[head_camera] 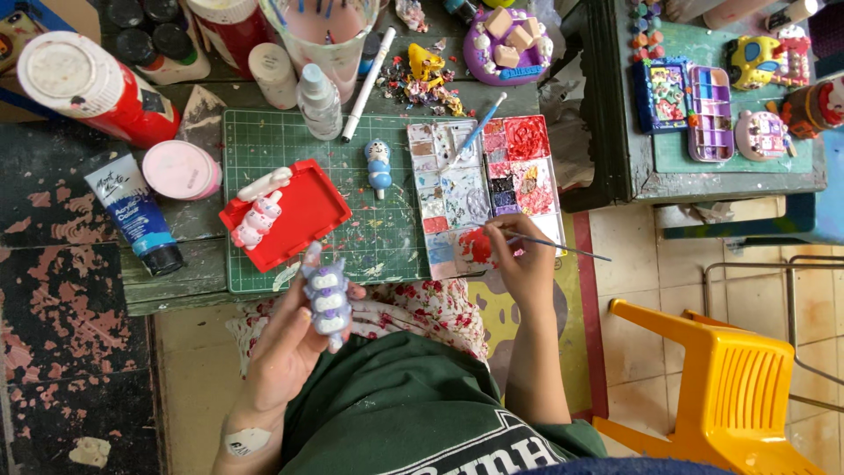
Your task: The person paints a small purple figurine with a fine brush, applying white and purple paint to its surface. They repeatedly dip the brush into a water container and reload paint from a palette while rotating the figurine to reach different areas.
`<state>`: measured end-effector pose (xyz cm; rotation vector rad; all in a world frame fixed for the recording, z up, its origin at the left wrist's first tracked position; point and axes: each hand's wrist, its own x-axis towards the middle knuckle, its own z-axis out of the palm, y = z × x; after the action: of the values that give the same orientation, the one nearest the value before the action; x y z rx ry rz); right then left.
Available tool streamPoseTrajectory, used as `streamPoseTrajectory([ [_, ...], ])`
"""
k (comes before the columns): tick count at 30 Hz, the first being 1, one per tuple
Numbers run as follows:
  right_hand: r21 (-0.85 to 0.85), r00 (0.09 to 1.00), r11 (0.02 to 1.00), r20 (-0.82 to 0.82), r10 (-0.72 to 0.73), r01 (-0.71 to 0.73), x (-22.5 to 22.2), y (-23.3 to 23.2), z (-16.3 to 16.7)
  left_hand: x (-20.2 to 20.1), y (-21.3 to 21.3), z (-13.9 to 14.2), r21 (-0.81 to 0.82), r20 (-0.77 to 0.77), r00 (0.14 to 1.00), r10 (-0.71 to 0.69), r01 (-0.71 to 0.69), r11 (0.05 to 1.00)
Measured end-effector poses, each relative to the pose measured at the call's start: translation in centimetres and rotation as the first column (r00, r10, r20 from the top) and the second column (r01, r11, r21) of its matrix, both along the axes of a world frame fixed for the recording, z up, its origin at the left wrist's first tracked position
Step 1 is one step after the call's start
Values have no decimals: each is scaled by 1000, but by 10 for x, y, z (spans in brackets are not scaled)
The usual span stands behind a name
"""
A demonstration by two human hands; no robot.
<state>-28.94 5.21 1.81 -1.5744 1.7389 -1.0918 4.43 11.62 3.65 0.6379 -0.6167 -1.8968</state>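
Left hand (294,339): closed around a small purple-and-white figurine (327,297), held upright above the lap, just below the front edge of the green cutting mat (369,220). Right hand (526,259): fingers pinched on a thin paintbrush (563,250), handle pointing right, bristle end lowered to the red patch at the lower edge of the paint palette (479,189). Palette: rectangular, many wells, heavily smeared, lying on the right part of the mat. A second brush (475,134) with a blue handle resting across the palette's upper wells. Red tray (294,211) on the mat's left part, tilted, carrying pink-and-white figurines (257,220) along its left edge. Small blue-and-white figurine (379,165) lying on the mat between tray and palette. Left of the mat: blue paint tube (134,211), pink round lid (180,170), red-and-white canister (92,88) on its side. Behind the mat: clear bottle (318,101), white marker (369,84), purple dish (508,40) holding tan blocks. Yellow plastic chair (712,378) on the tiled floor at lower right.
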Motion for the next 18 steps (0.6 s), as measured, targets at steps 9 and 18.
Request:
streamPoseTrajectory([
  [9,0,989,995,-111,-100,100,-5,-12,-1,7,3,-17,4,-20,998,56,-56,998],
  [18,-86,961,991,-248,-120,102,2,-28,-2,5,4,-25,3,-89,994,69,-69,998],
])
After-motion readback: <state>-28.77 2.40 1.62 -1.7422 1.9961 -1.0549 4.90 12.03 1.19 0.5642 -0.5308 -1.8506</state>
